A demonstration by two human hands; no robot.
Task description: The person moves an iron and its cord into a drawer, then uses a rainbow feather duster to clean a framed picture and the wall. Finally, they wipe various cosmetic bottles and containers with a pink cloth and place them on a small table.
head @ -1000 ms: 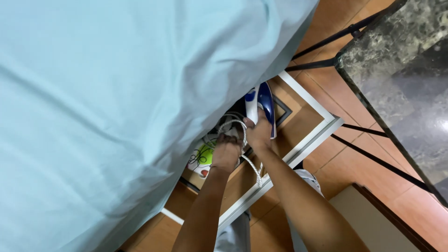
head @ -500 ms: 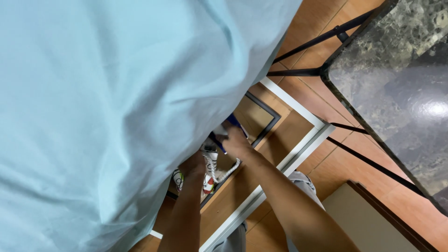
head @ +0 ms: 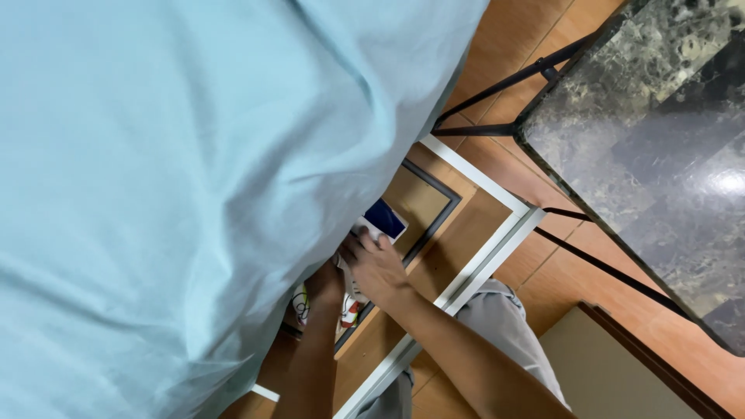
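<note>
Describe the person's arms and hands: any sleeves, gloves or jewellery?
Both forearms are bare, with no sleeve in view. The right hand has no glove or ring that shows. The left hand is mostly hidden under the light blue cloth, so its fingers cannot be checked.

Pale blue-green sheet (head: 178, 171), plain, above and left of the right hand (head: 376, 268). Blue-and-white object (head: 382, 220) just beyond its fingertips. White cloth with red, green and black print (head: 303, 306) beside the left hand (head: 326, 281). White-framed wooden shelf (head: 497, 248) to the right. Dark green-black marbled tabletop (head: 652, 147) far right.
</note>
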